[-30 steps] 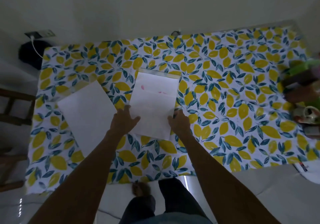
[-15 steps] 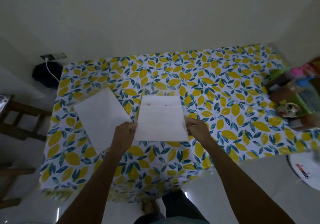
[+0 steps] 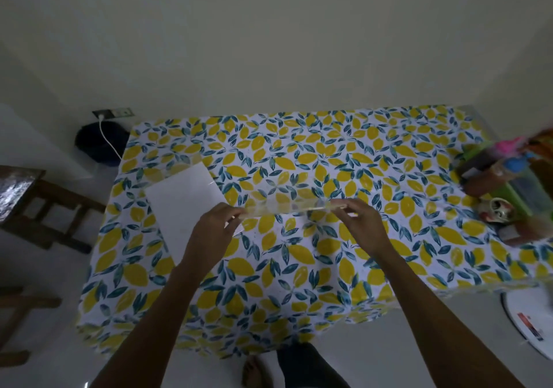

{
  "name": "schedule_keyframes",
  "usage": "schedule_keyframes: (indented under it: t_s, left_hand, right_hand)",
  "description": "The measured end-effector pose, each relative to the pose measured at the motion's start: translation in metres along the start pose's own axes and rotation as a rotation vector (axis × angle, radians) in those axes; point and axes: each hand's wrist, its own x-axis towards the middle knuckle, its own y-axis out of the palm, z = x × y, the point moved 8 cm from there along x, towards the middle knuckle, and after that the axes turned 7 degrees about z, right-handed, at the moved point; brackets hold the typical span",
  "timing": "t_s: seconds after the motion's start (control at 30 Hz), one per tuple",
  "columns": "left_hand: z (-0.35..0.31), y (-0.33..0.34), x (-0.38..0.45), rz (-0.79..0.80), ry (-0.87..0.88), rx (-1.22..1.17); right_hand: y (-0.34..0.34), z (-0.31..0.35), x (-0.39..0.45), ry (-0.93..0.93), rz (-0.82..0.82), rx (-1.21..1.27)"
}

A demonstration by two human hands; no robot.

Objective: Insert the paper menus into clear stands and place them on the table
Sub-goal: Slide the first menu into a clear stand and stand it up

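Both my hands hold a clear stand (image 3: pixel 287 205) just above the middle of the table (image 3: pixel 299 268). The stand is tipped so that I see it almost edge-on, as a thin glassy strip. My left hand (image 3: pixel 215 229) pinches its left end and my right hand (image 3: pixel 362 223) pinches its right end. A small white corner of the paper menu (image 3: pixel 237 229) shows beside my left hand; the rest of the sheet is not visible. A second white menu sheet (image 3: pixel 182 205) lies flat on the table to the left, with a clear stand edge (image 3: pixel 176 172) along its far side.
A lemon-print cloth covers the table. Colourful containers (image 3: pixel 508 172) and a patterned mug (image 3: pixel 496 209) crowd the right edge. A wooden chair (image 3: pixel 45 208) stands on the left, a dark bag (image 3: pixel 95 148) with a cable behind it. A white round object (image 3: pixel 532 318) lies on the floor.
The stand with the menu, flat on the table a second ago, has been lifted and tipped up until it shows edge-on. My head has moved back, so more of the wall shows.
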Motion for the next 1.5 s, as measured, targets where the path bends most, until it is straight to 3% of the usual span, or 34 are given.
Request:
schedule_keyframes:
  t_s: [0.2, 0.4, 0.6, 0.9, 1.1, 1.3, 1.5]
  left_hand:
    - [-0.002, -0.015, 0.054, -0.148, -0.07, 0.06]
    - [0.02, -0.012, 0.108, -0.286, -0.282, -0.039]
    - [0.051, 0.01, 0.13, -0.283, -0.418, -0.092]
    - [0.049, 0.012, 0.127, -0.3, -0.368, -0.087]
    - [0.07, 0.018, 0.117, -0.279, -0.403, -0.162]
    - [0.104, 0.008, 0.062, -0.288, -0.455, -0.134]
    - [0.183, 0.0, -0.018, -0.184, -0.763, -0.06]
  right_hand:
    - [-0.018, 0.015, 0.071, -0.01, -0.065, -0.022]
    - [-0.001, 0.002, 0.132, 0.021, -0.061, -0.004]
    - [0.025, -0.02, 0.166, 0.155, -0.048, -0.029]
    - [0.032, -0.03, 0.165, 0.136, -0.06, -0.052]
    - [0.042, -0.049, 0.135, 0.317, -0.133, -0.022]
    - [0.107, -0.04, 0.102, 0.326, 0.086, -0.126]
    - [0.196, 0.009, 0.102, 0.289, 0.32, -0.107]
